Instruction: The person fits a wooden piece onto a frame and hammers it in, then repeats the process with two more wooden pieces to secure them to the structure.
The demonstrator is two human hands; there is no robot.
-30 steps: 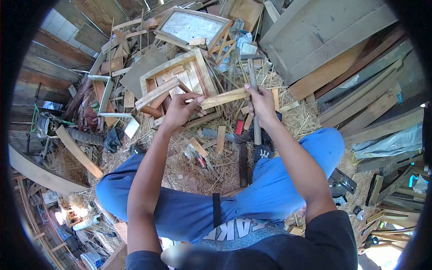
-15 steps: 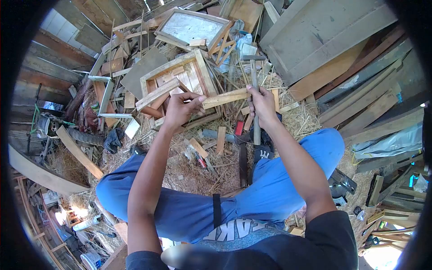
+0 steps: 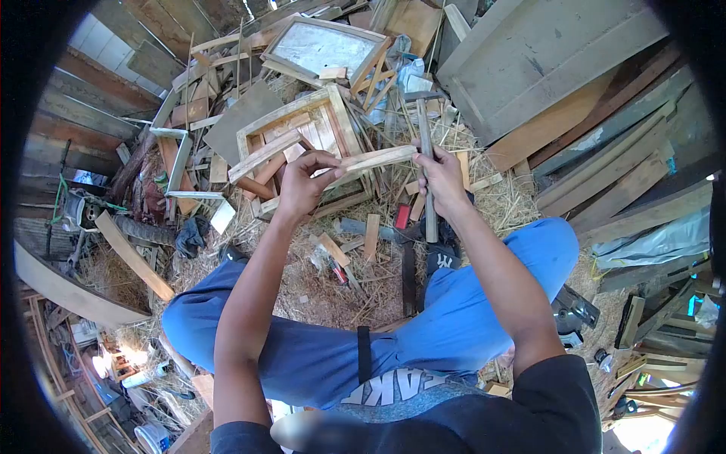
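A short pale wooden strip (image 3: 376,160) spans the gap between my two hands. My left hand (image 3: 308,181) pinches its left end between thumb and fingers. My right hand (image 3: 442,178) is closed around the handle of a hammer (image 3: 426,129), and its thumb and fingertips also touch the strip's right end. The hammer stands lengthwise in the view, with its head at the top and the handle's end below my hand. Behind my left hand lies a wooden frame (image 3: 340,113) with slats inside.
Beyond the frame lies a framed pale panel (image 3: 325,47). A red block (image 3: 402,216) and wood offcuts (image 3: 371,236) lie on the straw-strewn ground between my legs. Large grey boards (image 3: 544,60) lean at the upper right, and a curved plank (image 3: 132,256) is at left.
The wooden strip has turned about its length, so a different face shows. My left hand's fingers have shifted slightly on its end; the hammer has barely moved.
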